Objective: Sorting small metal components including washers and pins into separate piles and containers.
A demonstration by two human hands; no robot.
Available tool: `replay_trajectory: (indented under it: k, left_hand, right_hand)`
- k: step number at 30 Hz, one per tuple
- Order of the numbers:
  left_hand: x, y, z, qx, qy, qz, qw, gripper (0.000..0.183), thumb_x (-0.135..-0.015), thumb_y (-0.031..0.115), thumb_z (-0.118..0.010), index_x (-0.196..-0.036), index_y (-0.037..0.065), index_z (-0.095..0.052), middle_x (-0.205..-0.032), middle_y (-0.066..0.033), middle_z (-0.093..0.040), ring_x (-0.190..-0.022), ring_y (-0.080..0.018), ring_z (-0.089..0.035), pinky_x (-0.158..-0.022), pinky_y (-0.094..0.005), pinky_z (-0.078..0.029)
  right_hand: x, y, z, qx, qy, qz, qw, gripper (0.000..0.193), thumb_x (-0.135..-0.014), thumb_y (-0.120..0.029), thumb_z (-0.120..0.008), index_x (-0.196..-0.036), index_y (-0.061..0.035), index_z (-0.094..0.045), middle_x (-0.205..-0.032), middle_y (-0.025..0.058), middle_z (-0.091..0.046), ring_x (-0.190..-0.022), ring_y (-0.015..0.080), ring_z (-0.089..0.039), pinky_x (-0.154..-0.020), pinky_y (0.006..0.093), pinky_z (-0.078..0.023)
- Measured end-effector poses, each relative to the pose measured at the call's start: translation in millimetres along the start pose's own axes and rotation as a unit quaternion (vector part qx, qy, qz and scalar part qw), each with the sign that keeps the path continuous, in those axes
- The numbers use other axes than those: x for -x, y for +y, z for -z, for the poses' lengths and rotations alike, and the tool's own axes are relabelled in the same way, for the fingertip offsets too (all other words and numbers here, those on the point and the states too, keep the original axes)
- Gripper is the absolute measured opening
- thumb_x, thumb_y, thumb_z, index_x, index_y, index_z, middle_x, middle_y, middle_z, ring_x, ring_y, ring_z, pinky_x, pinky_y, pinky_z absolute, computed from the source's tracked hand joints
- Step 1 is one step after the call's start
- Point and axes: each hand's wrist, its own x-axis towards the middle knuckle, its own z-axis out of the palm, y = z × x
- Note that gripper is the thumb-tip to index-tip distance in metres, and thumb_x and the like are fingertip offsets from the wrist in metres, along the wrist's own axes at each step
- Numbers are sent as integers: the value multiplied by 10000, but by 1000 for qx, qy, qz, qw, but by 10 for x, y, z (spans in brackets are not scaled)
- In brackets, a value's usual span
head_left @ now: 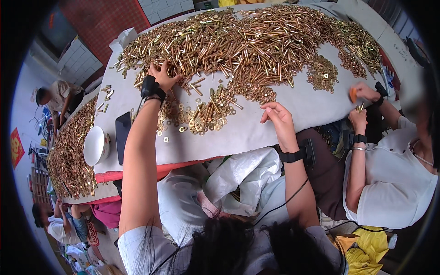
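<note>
A big heap of brass-coloured bolts [247, 41] covers the far part of a table under a grey cloth [256, 123]. My left hand [162, 75] reaches out with spread fingers and rests on the near edge of the heap. A smaller cluster of washers and bolts [208, 112] lies just right of my left forearm. My right hand [277, 114] hovers over the bare cloth near the table's front edge, fingers loosely curled; whether something small sits between the fingertips is not visible. Both wrists carry black bands with wires.
A person in a white top [394, 174] sits at the right, their hands [360, 98] handling bolts. A white bowl [95, 145] and a dark phone [122, 135] lie at the table's left end. White plastic bags [238, 176] sit in my lap. Other people work at a second bolt-covered table [68, 156] on the left.
</note>
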Motion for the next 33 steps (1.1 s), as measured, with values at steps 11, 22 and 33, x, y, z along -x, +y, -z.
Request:
replay_trajectory:
  k: [11, 22, 33]
  left_hand:
    - [-301, -36, -85, 116, -63, 94, 987, 1012, -511, 556, -724, -1336, 201, -258, -1359, -293, -61, -1209, -473, -226, -989, -436, -270]
    - [-425, -207, -172, 230, 8, 172, 958, 745, -503, 309, -787, -1095, 11, -447, -985, -144, -589, -899, -258, -577, -803, -323, -458]
    - [-388, -257, -211, 338, -92, 148, 925, 491, -660, 256, -674, -1073, 58, -496, -951, -100, -573, -818, -219, -586, -656, -317, -518]
  right_hand:
    - [-36, 32, -50, 6, -16, 7, 1000, 133, -867, -92, -455, -911, -3, -544, -675, 25, -557, -642, 82, -522, -639, 215, -419]
    - [-31, 63, -56, 0, -16, 1, 1000, 131, -868, -91, -455, -905, -4, -545, -677, 26, -559, -645, 81, -524, -640, 212, -416]
    - [-50, 74, -75, -2, -26, 7, 1000, 131, -868, -86, -453, -904, -2, -547, -673, 27, -553, -642, 85, -522, -636, 220, -423]
